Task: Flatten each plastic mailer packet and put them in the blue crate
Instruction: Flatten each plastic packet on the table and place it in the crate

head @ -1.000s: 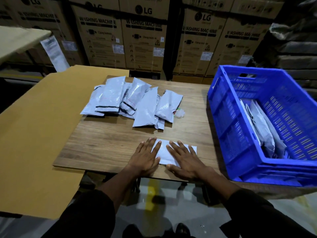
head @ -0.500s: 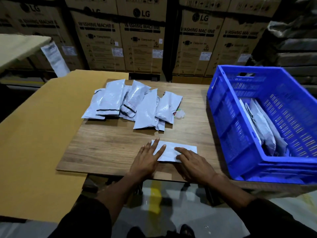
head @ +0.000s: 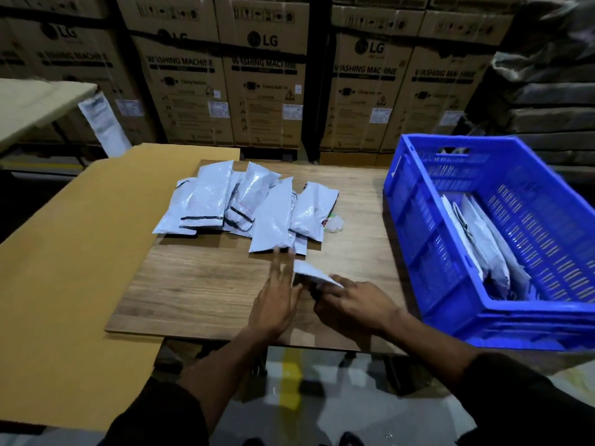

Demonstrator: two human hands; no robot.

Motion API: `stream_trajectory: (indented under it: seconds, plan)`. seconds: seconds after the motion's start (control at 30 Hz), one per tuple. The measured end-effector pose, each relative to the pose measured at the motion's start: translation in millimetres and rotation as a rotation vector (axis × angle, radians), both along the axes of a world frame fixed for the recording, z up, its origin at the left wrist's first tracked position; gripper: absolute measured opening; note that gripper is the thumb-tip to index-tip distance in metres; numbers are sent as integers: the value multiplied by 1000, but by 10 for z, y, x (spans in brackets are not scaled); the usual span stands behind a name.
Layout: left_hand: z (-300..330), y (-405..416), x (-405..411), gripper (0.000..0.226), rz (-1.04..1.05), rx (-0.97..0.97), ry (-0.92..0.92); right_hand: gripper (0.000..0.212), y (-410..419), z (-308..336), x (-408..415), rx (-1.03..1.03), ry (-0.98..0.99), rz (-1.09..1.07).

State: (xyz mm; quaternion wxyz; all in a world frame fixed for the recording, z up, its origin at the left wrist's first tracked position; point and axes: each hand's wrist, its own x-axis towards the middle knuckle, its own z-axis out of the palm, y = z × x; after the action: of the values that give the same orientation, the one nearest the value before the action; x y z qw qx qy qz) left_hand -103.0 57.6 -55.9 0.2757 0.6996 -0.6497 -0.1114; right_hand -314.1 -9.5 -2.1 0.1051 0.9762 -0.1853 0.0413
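Left hand: the left hand (head: 273,304) lies over the worktop (head: 199,284) with its fingers (head: 276,265) straight and spread, pointing away from the person; motion blur smears the tips, so I cannot tell whether they touch the wood.
Right hand: the right hand (head: 354,304) has its fingers (head: 335,289) curled round the near end of a white mailer packet (head: 309,273); it seems to pinch that end from below, though blur hides the exact grip.
Held packet: small and flat-looking, tilted, its far corner raised just right of the left fingertips, its near end at the right fingertips.
Pile: a heap of grey-white mailer packets (head: 254,204) overlaps beyond both sets of fingertips; its nearest edge is just past the left fingertips.
Scrap: a small crumpled clear wrapper (head: 335,224) lies against the right edge of the pile.
Blue crate: the blue crate (head: 418,220) stands on the worktop to the right of the right hand, well apart from its fingers; several mailer packets (head: 489,252) lean on edge inside it.
Cardboard sheet: a tan cardboard sheet (head: 70,246) lies to the left of the left hand, under the wood board's edge.
Background: stacked washing machine cartons (head: 264,91) stand beyond the worktop.
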Motion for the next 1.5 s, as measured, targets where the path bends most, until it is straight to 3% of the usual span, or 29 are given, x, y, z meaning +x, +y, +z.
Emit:
stream_trajectory:
  seconds: [0.1, 0.17, 0.3, 0.63, 0.83, 0.93, 1.03, 1.13, 1.27, 1.33, 1.5]
  plan:
    - [-165, 15, -149, 74, 16, -75, -10, 29, -111, 226, -116, 71, -86, -100]
    - [-270, -5, -297, 72, -30, 3, -83, 39, -205, 366, -247, 124, -237, -140]
    - [-346, -137, -670, 68, -71, 114, -206, 34, -406, 825, -555, 148, -467, -167]
    - [-366, -487, -1322, 58, -126, 125, -309, 25, -933, 1849, -1737, -121, -666, -330]
    - [-379, -576, -1545, 55, -98, 123, -332, 24, -1273, 1790, -2426, -214, -540, -449]
    - [-402, -584, -1582, 55, -79, 134, -343, 27, -1445, 1441, -2725, -136, -265, -585]
    - [-405, -581, -1589, 54, -61, 145, -359, 10, -1514, 1150, -2915, -101, 84, -728]
    - [-432, -582, -1597, 54, -52, 152, -363, 6, -1585, 993, -3018, -53, 227, -766]
    - [-475, -589, -1610, 55, -48, 144, -361, 12, -1719, 799, -3024, 61, 248, -770]
    - [-483, -580, -1612, 55, -45, 150, -363, 4, -1753, 702, -3005, 108, 246, -769]
    - [-482, -566, -1646, 58, -6, 154, -346, 16, -1860, 549, -2984, 230, 133, -834]
